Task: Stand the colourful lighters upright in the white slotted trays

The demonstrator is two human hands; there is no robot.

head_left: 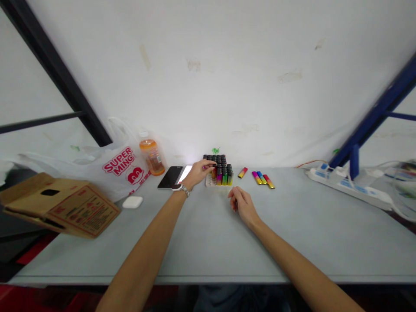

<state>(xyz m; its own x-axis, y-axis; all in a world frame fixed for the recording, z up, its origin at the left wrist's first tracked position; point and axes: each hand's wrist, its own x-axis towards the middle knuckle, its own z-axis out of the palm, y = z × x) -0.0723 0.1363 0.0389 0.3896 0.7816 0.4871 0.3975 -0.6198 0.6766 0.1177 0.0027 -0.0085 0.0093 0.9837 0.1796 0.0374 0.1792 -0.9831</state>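
Upright lighters (224, 175) with black tops and coloured bodies stand packed in rows in a pale tray (211, 183) near the wall. My left hand (196, 172) reaches in from the left, thumb and fingers pinched on the top of a lighter (213, 172) at the tray's left side. Its lower part is partly hidden among the others. My right hand (243, 204) rests on the table in front of the tray, fingers curled in, with nothing visible in them. To the right lie a red and yellow lighter (242, 173) and a small group of multicoloured lighters (263, 179).
Left of the tray are a dark phone (170, 177), a lit screen (184, 173), an orange drink bottle (152, 157), a white case (132, 202), a plastic bag (110, 173) and a cardboard box (78, 208). A power strip (351, 189) with cables lies at right.
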